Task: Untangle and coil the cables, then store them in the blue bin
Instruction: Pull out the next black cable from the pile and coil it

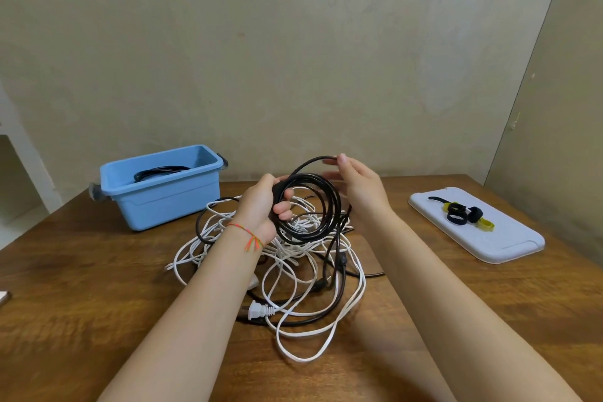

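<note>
In the middle, the left hand [261, 206] grips round black cable loops [310, 209]; right hand [360, 188] fingers pinch the top loop.

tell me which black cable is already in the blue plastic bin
The coiled black cable inside the blue plastic bin; the other black coil is held above the table.

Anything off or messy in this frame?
Nothing damaged or spilled. The only mess is the task itself: a tangled heap of white and black cables on the brown wooden table. The left hand grips a half-wound black cable coil whose tail still runs into the heap. The blue plastic bin stands upright.
</note>
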A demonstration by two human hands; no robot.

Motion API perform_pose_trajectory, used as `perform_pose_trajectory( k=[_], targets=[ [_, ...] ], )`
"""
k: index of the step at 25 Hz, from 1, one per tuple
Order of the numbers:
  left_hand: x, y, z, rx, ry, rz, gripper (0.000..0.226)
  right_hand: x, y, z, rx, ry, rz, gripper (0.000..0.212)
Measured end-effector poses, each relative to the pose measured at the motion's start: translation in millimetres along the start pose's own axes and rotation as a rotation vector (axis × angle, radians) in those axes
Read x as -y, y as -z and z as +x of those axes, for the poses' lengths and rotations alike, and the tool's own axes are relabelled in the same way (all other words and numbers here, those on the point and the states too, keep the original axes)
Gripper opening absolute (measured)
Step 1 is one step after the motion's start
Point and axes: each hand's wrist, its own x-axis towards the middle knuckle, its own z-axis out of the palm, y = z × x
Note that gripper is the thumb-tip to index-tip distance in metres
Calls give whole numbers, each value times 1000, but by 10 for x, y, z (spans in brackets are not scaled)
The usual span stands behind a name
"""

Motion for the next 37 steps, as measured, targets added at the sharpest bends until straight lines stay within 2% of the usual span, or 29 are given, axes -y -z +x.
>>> perform_pose_trajectory(
  k=[2, 6, 9, 12, 14, 17, 21, 22, 27, 28, 30, 34, 35, 37],
  targets=[
    [-14, 33, -12, 3, 5, -15, 26, 16, 22, 60, 1, -58, 33, 33],
    [-27, 38, -43, -1, 36, -138, 31, 20, -32, -15, 195, -231, 109, 32],
    [24, -29, -25, -62, -8, -176, 31, 88, -84, -100, 279, -270, 183, 39],
    [79, -89, 36, -175, -84, -244, 32, 50, -223, -121, 223, -199, 94, 54],
    [107, -127, 17, -163, -88, -261, 31, -1, -263, -89, 125, -156, 101, 55],
    [90, -102, -138, 14, -15, -131, 29, 60, -154, -11, 120, -174, 11, 57],
    [-59, 96, -298, 302, 105, 348, 44, 245, 9, 14, 324, -199, -227, 51],
    [-91, 137, -296, 371, 105, 404, 47, 292, 25, 4, 376, -190, -257, 50],
    [-301, 280, -230, 848, 109, 436, 58, 466, 112, 0, 531, -162, -335, 50],
    [-325, 257, -219, 883, 95, 476, 61, 471, 111, -3, 540, -151, -363, 49],
    [-308, 83, -212, 757, 77, 527, 60, 430, 71, 4, 497, -120, -385, 45],
    [-107, -280, -224, 161, -41, 465, 54, 265, -45, 33, 327, -67, -261, 39],
    [-68, -296, -207, 52, -89, 408, 54, 221, -52, 35, 326, -75, -202, 39],
    [-31, -284, -167, -71, -123, 218, 56, 159, -54, 12, 345, -109, -84, 36]
  ],
)
